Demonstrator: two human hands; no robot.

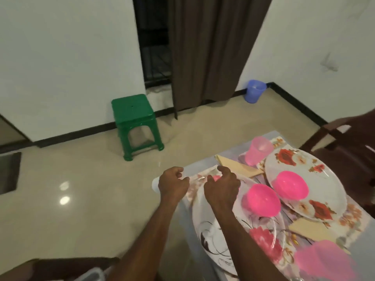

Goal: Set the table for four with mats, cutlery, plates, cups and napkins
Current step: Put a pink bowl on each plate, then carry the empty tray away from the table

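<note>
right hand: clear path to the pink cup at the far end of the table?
Probably yes. The right hand hovers over the near plate; the pink cup stands upright beyond it, with only the flat folded napkin lying between, nothing tall.

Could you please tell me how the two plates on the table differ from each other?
The far plate carries red-orange flowers around its rim, while the near plate shows a pink flower and dark swirling lines. The far plate is wholly uncovered; the near plate is partly hidden under the person's right hand and forearm. The far plate lies toward the dark chair, the near one at the table's edge. Both are white, lie flat and hold a pink bowl.
</note>
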